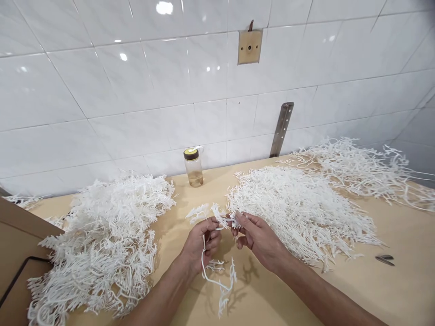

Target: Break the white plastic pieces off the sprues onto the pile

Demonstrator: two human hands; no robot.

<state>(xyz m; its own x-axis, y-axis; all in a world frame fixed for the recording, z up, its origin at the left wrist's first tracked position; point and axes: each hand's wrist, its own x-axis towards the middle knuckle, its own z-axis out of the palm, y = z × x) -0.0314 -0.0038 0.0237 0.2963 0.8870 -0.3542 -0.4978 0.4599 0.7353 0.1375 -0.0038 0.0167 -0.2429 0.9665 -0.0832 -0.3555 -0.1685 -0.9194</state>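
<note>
Between the piles, my left hand [203,242] is closed on a white branched plastic stem [209,279], whose lower twigs hang below the fingers toward the tabletop. My right hand [254,235] pinches a small white sprig at the upper end, close to the left fingertips. More white twigs [197,213] stick out above the left hand. A large heap of white branched pieces [112,240] lies to the left, and a flatter pile of white sprigs [299,208] lies just beyond my right hand.
A bottle [194,167] with a dark and yellow lid stands near the wall. Looser white stems [370,172] lie at the back right. Small dark snips [385,260] rest at the right. A cardboard box [20,240] stands at the left edge. A metal bracket [282,130] leans against the tiles.
</note>
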